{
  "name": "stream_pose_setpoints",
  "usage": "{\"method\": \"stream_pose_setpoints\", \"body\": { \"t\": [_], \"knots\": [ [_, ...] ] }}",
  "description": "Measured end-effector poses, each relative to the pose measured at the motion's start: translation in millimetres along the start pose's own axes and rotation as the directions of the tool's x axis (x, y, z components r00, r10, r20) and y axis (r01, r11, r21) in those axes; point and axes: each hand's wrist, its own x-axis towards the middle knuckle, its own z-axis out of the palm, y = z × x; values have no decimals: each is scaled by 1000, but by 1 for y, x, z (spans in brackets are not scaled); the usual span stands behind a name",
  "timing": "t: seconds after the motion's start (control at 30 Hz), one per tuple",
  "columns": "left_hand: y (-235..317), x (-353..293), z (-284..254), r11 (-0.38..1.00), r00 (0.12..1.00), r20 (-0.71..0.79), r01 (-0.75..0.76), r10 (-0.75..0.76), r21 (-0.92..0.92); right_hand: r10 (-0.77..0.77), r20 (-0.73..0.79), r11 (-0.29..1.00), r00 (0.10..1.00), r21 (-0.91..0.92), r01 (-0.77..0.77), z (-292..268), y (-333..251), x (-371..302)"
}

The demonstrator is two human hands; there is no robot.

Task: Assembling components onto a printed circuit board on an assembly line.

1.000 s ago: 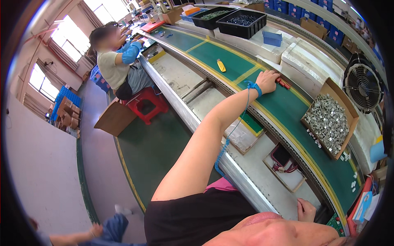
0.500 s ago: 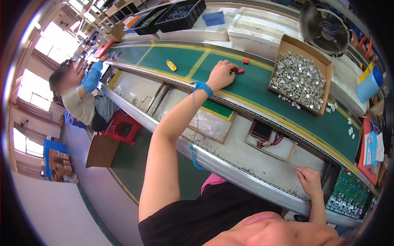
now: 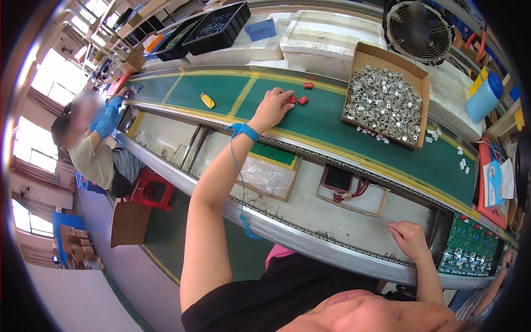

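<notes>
My left hand (image 3: 270,109), with a blue wrist strap (image 3: 243,131), reaches over the green belt (image 3: 326,113). Its fingertips close on a small red block-shaped component (image 3: 292,100). Just beside them another red component (image 3: 302,100) lies on the belt, and a third red component (image 3: 308,86) sits farther back. At lower right, my right hand (image 3: 409,238) hovers by the metal shelf below the belt, fingers curled in and nothing visible in them. Nearest to it is a row of green circuit boards (image 3: 472,243).
A cardboard box (image 3: 423,105) of small metal parts stands on the belt; loose white pieces lie around it. A yellow object (image 3: 207,100) lies farther left. Behind are black bins (image 3: 218,30), foam boxes and a fan (image 3: 418,33). A co-worker (image 3: 91,133) sits at left; another person's forearm shows at right.
The view has shifted, so the scene sits farther left. My left hand stays at the red components, with one now showing between its fingertips. Another person's forearm has appeared at the right edge.
</notes>
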Motion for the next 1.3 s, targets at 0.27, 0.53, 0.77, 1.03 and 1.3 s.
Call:
{"method": "stream_pose_setpoints", "body": {
  "t": [0.27, 0.53, 0.77, 1.03, 1.3],
  "knots": [
    [7, -2, 12, 996, 988, -145, -43, 54, 77, 2, 6, 1000, 1000, 16, -2, -1, 0, 4],
    [14, -7, 13, 1000, 969, -246, -25, 22, -12, 41, 16, 998, 999, 40, -42, -2, 0, 7],
    [15, -10, 11, 1000, 961, -276, 10, -16, -24, 135, 39, 988, 990, 66, -138, -4, -1, 9],
    [7, -14, 6, 973, 950, -292, 44, -111, -228, 148, 5, 988, 989, 50, -148, -6, 1, 10],
    [-102, -7, -6, -346, 943, 267, 188, -198, -919, 63, 16, 996, 998, -63, -62, -13, 13, 4]
  ]
}}
